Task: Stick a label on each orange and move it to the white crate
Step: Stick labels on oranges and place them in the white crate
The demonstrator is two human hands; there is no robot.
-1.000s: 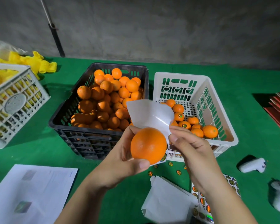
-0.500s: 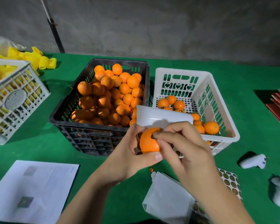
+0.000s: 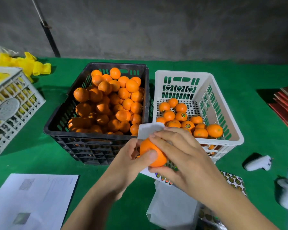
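In the head view, the left hand [image 3: 131,156] is gripping one orange [image 3: 152,154] just in front of the crates, with the thumb curled over the near side of the fruit. The right hand [image 3: 181,156] is lying over the same orange from the 3 o'clock side, its fingers pressing on the top and its thumb underneath; a white sticker sheet [image 3: 149,129] is sticking out behind the fingers, but I cannot tell which hand is carrying it. The black crate [image 3: 96,143] at 11 o'clock from the hands is standing full of oranges, and the white crate [image 3: 223,112] at 1 o'clock is touching it side by side and holding a smaller group of oranges, some showing labels. On the green table [image 3: 40,160], a sheet of round labels [image 3: 231,180] is lying at 4 o'clock from the hands, and a white paper [image 3: 32,200] at 8 o'clock.
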